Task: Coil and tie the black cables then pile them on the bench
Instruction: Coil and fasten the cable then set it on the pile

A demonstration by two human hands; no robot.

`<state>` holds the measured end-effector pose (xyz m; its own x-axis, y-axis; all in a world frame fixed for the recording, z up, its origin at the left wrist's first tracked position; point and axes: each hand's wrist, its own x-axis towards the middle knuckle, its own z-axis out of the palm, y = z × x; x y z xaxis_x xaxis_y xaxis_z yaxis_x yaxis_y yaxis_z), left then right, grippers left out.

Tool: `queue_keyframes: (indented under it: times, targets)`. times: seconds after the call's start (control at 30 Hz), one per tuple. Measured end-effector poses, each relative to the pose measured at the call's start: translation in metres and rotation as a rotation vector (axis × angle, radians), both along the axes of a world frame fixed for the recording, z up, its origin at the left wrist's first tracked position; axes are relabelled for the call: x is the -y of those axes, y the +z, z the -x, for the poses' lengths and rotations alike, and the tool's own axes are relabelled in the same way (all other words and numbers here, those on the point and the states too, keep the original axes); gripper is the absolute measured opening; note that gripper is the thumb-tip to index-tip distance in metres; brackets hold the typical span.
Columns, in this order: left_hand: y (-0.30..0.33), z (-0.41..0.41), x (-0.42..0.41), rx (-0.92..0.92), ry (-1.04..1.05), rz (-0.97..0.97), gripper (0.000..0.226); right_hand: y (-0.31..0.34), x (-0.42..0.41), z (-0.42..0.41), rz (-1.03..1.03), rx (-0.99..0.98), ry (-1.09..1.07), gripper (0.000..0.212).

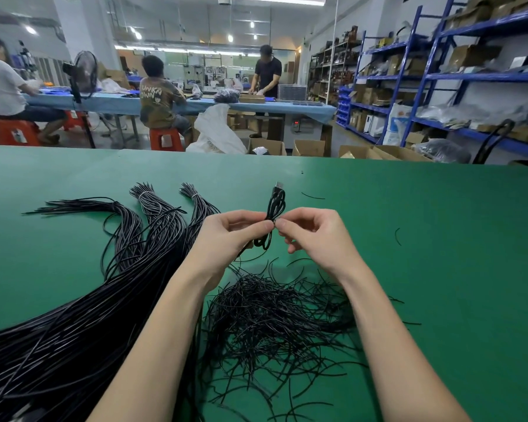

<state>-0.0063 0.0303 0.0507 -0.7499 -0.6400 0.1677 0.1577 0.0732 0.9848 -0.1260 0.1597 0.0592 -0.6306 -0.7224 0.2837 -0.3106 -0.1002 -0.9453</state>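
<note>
While both hands pinch the coiled USB cable (275, 213) above mid-counter (424, 239), left hand (229, 236) fingers clamp the coil and right hand (311, 236) fingers nip the twist tie (275, 221). Best: keep loops bunched, twist snug at the waist.

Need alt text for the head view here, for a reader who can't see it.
Two bare hands, left hand and right hand, pinch a small coiled black cable above a green bench. Loose twist ties lie beneath; long black cable bundles lie to the left.
</note>
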Motion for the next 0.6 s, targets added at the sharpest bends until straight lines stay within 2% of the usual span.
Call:
queue_keyframes:
  times: [0.17,0.27,0.33,0.47,0.53,0.6]
  targets:
    - [0.001,0.003,-0.001,0.038,-0.004,-0.155,0.005,-0.003,-0.001,-0.002,0.001,-0.415,-0.14,0.003]
    - [-0.001,0.005,-0.001,0.067,0.022,-0.154,0.004,-0.001,-0.005,0.002,-0.011,-0.585,-0.145,0.006]
    - [-0.001,0.006,-0.002,0.063,0.049,-0.117,0.006,0.003,-0.007,0.007,-0.092,-0.518,-0.12,0.006]
    - [0.0,0.005,0.0,0.054,0.07,-0.076,0.007,0.005,-0.008,0.008,-0.079,-0.078,0.031,0.009]
    - [0.001,0.005,-0.001,0.055,0.035,-0.128,0.006,0.004,-0.008,0.007,-0.043,-0.075,0.052,0.011]
    - [0.003,0.005,-0.003,0.044,-0.038,-0.242,0.004,0.0,-0.007,0.007,-0.028,-0.19,0.002,0.013]
